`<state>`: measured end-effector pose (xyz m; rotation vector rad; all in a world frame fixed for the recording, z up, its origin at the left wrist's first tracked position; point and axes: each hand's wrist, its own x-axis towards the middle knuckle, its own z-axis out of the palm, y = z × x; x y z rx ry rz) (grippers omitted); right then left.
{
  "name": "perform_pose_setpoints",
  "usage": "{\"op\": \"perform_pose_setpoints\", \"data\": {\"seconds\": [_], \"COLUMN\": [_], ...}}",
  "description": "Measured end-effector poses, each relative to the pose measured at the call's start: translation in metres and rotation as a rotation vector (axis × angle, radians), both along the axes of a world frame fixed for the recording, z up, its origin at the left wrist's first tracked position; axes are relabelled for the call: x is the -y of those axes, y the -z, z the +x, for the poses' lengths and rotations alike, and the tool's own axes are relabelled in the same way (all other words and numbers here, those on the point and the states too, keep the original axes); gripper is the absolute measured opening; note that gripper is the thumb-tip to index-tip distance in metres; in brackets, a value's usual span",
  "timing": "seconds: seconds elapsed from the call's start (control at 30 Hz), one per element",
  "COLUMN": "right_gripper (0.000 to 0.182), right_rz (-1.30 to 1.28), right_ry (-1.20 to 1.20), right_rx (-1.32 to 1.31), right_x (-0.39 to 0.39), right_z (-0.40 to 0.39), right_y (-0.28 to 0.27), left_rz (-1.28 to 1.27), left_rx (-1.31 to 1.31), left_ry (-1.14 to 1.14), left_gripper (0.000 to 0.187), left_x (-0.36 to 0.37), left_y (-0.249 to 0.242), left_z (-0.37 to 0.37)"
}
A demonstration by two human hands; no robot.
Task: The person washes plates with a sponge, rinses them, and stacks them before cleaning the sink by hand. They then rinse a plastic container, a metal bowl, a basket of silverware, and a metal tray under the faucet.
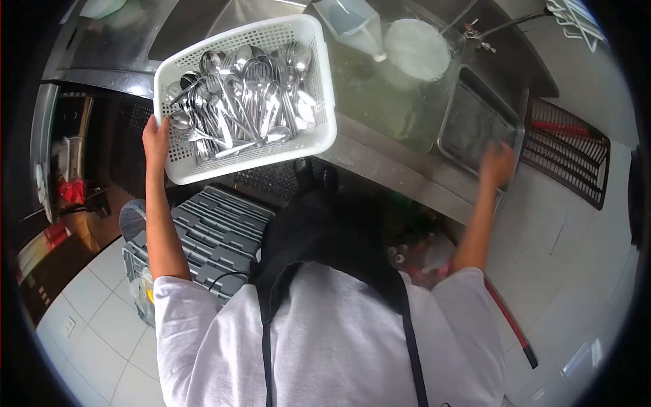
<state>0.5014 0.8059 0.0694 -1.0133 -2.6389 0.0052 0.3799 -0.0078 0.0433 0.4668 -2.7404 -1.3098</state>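
My left hand (156,141) grips the left side of a white perforated plastic basket (327,102), with the thumb at its rim. Piled inside the basket is metal cutlery (247,98), spoons and forks lying at many angles. The basket tilts toward me over the front edge of the steel counter. Off to the right, my right hand (497,165) overlaps the near right edge of a rectangular metal tray (471,112). Motion smears its fingers, so I cannot tell whether they hold anything.
A translucent plastic jug (349,27) and a round whitish item (419,49) are in the wet sink area beyond the basket. A metal tap valve (477,34) stands behind the tray. Right of it is a dark slatted rack (569,146). Grey crates (217,220) stand below left.
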Motion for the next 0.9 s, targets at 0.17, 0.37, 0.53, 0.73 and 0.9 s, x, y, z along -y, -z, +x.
{"op": "perform_pose_setpoints", "data": {"seconds": [0.17,0.37,0.53,0.73,0.9], "right_gripper": [0.063,0.057,0.046,0.042,0.029], "right_rz": [0.028,-0.132,-0.497,-0.742,-0.63], "right_ry": [0.249,0.195,0.151,0.25,0.093], "right_rx": [0.232,0.416,-0.007,-0.427,-0.412], "right_x": [-0.165,-0.226,-0.21,-0.168,-0.104], "right_z": [0.08,0.096,0.096,0.078,0.027], "right_y": [0.067,0.074,0.072,0.023,-0.076], "left_rz": [-0.052,0.001,0.023,-0.001,-0.073], "left_rx": [0.037,0.053,0.024,0.013,-0.046], "left_ry": [0.021,0.001,-0.003,0.012,0.04], "left_gripper": [0.024,0.023,0.024,0.025,0.028], "left_x": [-0.001,-0.001,-0.012,-0.011,-0.008], "left_y": [-0.005,-0.004,-0.011,-0.01,-0.007], "left_z": [0.0,0.001,0.002,0.002,0.002]}}
